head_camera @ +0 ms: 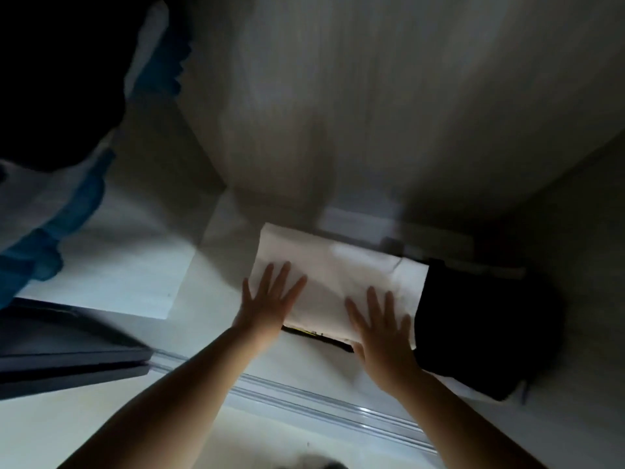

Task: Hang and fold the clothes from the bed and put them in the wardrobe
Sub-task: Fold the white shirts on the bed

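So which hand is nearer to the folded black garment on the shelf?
The right hand. It lies flat on the folded white garment, right beside the folded black garment. The left hand presses the white garment's far left end.

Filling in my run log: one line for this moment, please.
stage: placing | left hand: flat on white garment | right hand: flat on it | beside: black garment | place: wardrobe floor
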`<state>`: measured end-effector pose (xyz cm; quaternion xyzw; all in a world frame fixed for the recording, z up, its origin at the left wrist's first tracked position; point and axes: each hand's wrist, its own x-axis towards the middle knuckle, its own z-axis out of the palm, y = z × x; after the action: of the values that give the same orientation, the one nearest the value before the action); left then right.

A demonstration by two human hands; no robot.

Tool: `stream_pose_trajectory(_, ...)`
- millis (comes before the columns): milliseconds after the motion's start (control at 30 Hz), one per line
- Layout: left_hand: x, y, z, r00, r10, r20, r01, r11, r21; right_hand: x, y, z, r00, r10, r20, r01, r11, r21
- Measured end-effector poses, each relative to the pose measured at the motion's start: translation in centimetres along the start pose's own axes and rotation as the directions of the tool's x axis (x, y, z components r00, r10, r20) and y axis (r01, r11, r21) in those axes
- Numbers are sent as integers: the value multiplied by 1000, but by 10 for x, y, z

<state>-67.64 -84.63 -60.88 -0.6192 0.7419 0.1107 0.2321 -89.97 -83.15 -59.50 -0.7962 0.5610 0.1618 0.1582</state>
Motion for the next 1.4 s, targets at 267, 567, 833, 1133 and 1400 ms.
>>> stream_pose_trajectory(267, -3, 2, -32, 974, 68, 215, -56, 996, -65, 13, 14, -18, 972, -4, 235, -39, 983, 180)
stream_pose_trajectory(567, -55, 26, -219, 991, -38, -126, -57, 739, -672, -28, 4, -215, 990, 104, -91, -80, 967, 242)
stream_pose_trajectory(833, -170, 11, -352, 986, 4, -167, -126, 676, -726, -154, -10, -364, 947, 299, -120, -219, 871, 439)
stream_pose_trajectory(1133, -257, 57, -403, 945, 292, -147, -307, 637, -707, -323, -5, -377, 846, 532, 3, -418, 662, 623)
stream_pose_trajectory(1400, -340, 168, -382, 791, 612, 4, -507, 659, -556, -489, 6, -314, 712, 699, 67, -631, 595, 498)
